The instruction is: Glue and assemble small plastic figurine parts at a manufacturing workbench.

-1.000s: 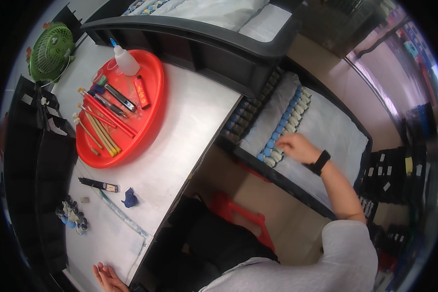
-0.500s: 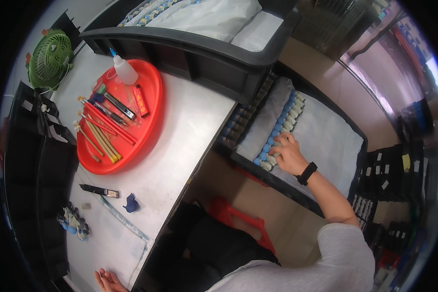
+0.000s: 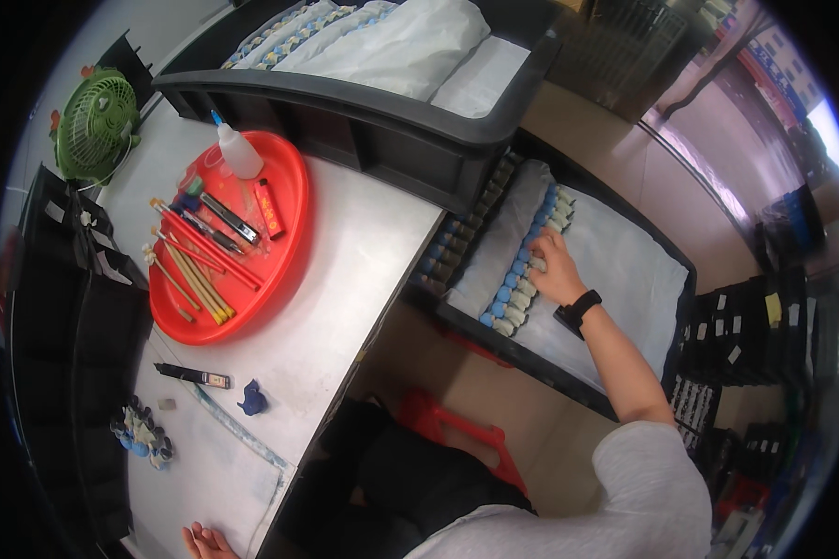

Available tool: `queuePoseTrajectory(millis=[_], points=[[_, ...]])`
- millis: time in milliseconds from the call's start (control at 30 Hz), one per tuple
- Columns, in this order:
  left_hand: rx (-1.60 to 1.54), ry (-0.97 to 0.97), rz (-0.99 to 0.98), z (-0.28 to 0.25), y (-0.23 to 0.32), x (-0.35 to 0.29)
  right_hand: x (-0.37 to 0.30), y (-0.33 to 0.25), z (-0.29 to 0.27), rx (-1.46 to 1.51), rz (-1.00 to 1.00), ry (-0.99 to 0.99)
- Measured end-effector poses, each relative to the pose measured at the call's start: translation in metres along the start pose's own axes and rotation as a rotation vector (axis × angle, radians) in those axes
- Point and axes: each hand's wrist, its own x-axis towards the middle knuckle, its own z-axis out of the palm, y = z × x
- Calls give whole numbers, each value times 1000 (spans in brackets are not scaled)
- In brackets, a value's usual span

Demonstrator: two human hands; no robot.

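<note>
A pale bench (image 3: pixel 382 219) is filling the left of the room, with a deep black crate (image 3: pixel 326 126) sitting across its far end. To the right of the bench, a black tray (image 3: pixel 531 364) is holding a white liner (image 3: pixel 615 279) (paper or cloth, I can't tell from here). A red basin (image 3: pixel 295 191) is sitting on the bench. Down the liner, a tight row of small blue-and-cream pieces (image 3: pixel 508 296) is lying in the tray, one against the next. The right hand (image 3: pixel 557 270) is bending over the middle of that row, its grip narrow; whether it is holding a piece, I cannot tell. The left hand (image 3: pixel 207 542) is resting half-curled at the bench's near end, nothing showing in it. With the pieces touching, a careless fingertip could be nudging neighbours askew, I'd say; a snagged liner fold could be dragging several together.
</note>
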Motion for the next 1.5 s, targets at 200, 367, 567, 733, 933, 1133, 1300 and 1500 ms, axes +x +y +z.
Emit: queuePoseTrajectory(millis=[200, 367, 567, 733, 933, 1133, 1300, 1500], points=[[0, -129, 17, 33, 12, -19, 28, 25, 5, -113, 100, -173], [8, -127, 19, 33, 14, -21, 41, 19, 0, -386, 41, -63], [8, -166, 17, 30, 15, -23, 61, 45, -1, -436, 56, -70], [-14, -179, 11, 31, 12, -20, 62, 55, -2, -390, 19, -60], [-45, -203, 2, 32, 14, -22, 71, 70, -3, -210, 31, 65], [-43, -212, -3, 34, 13, -22, 73, 86, -25, 66, 329, 60], [-35, -169, -12, 31, 12, -22, 1, 128, -85, -333, 416, 236], [-70, -212, -14, 30, 11, -18, -137, 163, -160, -552, 1057, 32]])
